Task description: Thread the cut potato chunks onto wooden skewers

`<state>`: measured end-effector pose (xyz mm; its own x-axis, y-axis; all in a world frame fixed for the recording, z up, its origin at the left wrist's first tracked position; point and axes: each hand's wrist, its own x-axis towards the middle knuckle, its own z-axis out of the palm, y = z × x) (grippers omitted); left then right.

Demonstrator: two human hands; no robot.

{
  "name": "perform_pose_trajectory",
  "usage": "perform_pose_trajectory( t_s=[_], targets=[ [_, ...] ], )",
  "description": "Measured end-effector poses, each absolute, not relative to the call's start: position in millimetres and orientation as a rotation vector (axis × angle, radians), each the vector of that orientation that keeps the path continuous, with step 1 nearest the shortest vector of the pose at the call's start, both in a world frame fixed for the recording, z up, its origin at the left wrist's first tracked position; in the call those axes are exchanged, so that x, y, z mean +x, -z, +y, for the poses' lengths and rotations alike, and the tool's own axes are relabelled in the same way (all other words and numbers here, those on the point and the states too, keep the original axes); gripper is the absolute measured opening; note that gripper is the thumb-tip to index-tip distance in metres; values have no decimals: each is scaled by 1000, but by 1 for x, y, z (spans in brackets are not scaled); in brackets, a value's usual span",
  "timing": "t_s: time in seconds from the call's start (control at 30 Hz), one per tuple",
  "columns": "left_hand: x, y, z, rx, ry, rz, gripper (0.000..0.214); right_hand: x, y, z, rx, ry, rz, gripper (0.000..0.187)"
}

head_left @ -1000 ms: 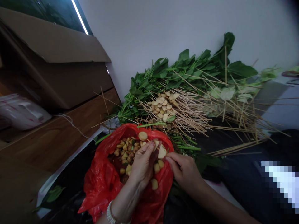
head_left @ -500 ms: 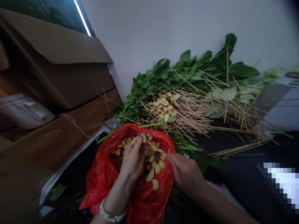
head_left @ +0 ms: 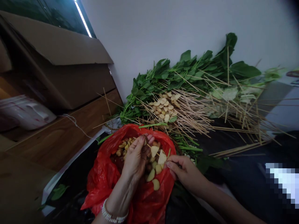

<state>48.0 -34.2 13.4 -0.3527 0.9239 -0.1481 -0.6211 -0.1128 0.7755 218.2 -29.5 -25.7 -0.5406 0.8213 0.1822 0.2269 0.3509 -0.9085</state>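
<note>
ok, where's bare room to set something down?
Wooden surface between cardboard box and black plastic sheet, avoiding the white cord; small patch of sheet between loose leaf and red plastic bag. Crowded: bag mouth, left hand over it, right hand at rim; bamboo skewers and leafy greens behind.

Black sheet (head_left: 76, 177): we see it carry the red bag (head_left: 100, 177), a loose green leaf (head_left: 59, 192) at left and thin sticks (head_left: 240, 148) at right.
Wooden surface (head_left: 58, 137): on the left, we see it bear a white cord (head_left: 75, 121) and a cardboard box (head_left: 81, 84).
</note>
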Motion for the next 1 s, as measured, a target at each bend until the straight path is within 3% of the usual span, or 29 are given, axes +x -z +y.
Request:
perform_pose_trajectory(
  t_s=[0.17, 0.23, 0.3, 0.43, 0.5, 0.57, 0.7, 0.77, 1.0],
  targets=[
    [51, -10, -32, 437, -1755, 931, 8, 225, 40, -33, -862, -262, -2201, 26],
    [52, -9, -31, 436, -1760, 910, 9, 225, 40, -33, -860, -200, -2203, 27],
    [52, -10, -31, 454, -1747, 887, 10, 224, 35, -33, -873, -435, -2127, 27],
    [49, -12, -32, 501, -1707, 832, 11, 219, 21, -32, -875, -1268, -1919, 32],
    [48, -12, -32, 513, -1701, 821, 12, 218, 20, -31, -860, -1423, -1885, 31],
    [50, -11, -32, 519, -1708, 842, 15, 221, 24, -31, -878, -1174, -1961, 30],
    [56, -9, -33, 468, -1726, 914, 18, 228, 38, -32, -851, -277, -2168, 30],
    [59, -8, -34, 446, -1728, 924, 17, 229, 40, -33, -846, -153, -2199, 32],
    [58, -2, -35, 500, -1664, 808, 16, 219, 21, -29, -908, -1208, -1935, 31]
  ],
)
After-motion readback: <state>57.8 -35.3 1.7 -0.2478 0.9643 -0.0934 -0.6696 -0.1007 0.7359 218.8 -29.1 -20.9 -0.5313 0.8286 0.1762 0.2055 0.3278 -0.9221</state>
